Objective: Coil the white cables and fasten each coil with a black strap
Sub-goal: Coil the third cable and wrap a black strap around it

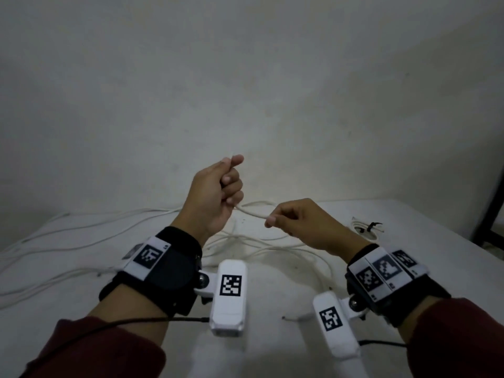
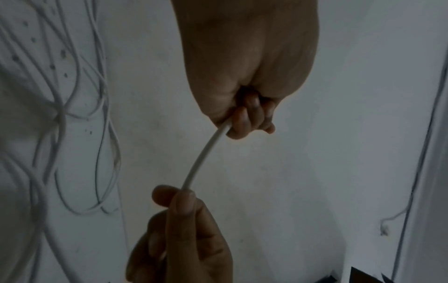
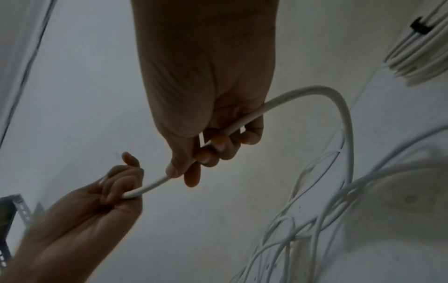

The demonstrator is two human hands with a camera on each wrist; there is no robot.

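A white cable (image 1: 253,212) spans the short gap between both hands above the table. My left hand (image 1: 231,184) is raised in a fist, its fingers curled round one end of the cable (image 2: 206,153). My right hand (image 1: 272,221) pinches the cable between thumb and fingers a little lower and to the right. In the right wrist view the cable (image 3: 315,92) leaves the right hand (image 3: 206,149), arcs over and drops into a loose tangle (image 3: 303,220). A finished coil (image 1: 365,227) bound by a black strap (image 3: 420,26) lies at the back right.
Several loose white cables (image 1: 81,233) trail across the left and middle of the white table (image 1: 272,301). A pale wall stands close behind it. A dark frame (image 1: 491,214) stands beyond the right table edge.
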